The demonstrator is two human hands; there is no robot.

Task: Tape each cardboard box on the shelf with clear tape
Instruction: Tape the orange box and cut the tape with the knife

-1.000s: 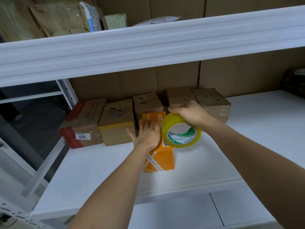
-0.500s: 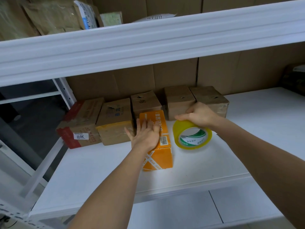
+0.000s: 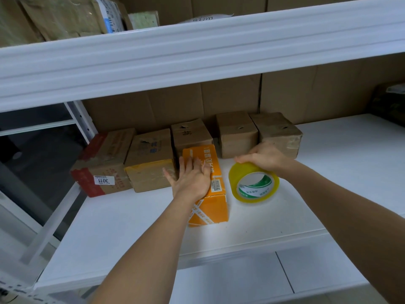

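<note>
Looking through the head camera, I see my left hand lying flat, palm down, on top of the orange cardboard box. Its fingers are straight and spread, pressing the lid; they grip nothing. The box stands on the white shelf, its long side running from the front edge toward the back, with its far end touching the row of boxes behind it.

My right hand rests on the upper rim of the clear tape roll. The fingers are curled over the top of the roll and hold it. The roll stands tilted on the shelf just to the right of the orange box, apart from it, with its green-and-white core label facing the camera.

Along the back of the shelf stands a row of five brown cardboard boxes. From the left:
- a box with red tape and a white label reading 3011;
- a box with yellowish tape on its front, touching the first;
- a smaller box directly behind the orange one;
- two boxes side by side, the left of the pair and the right of the pair, just behind my right hand.

A cardboard sheet lines the back of the bay. The upper shelf beam crosses the whole view, with wrapped parcels stored above it.
</note>
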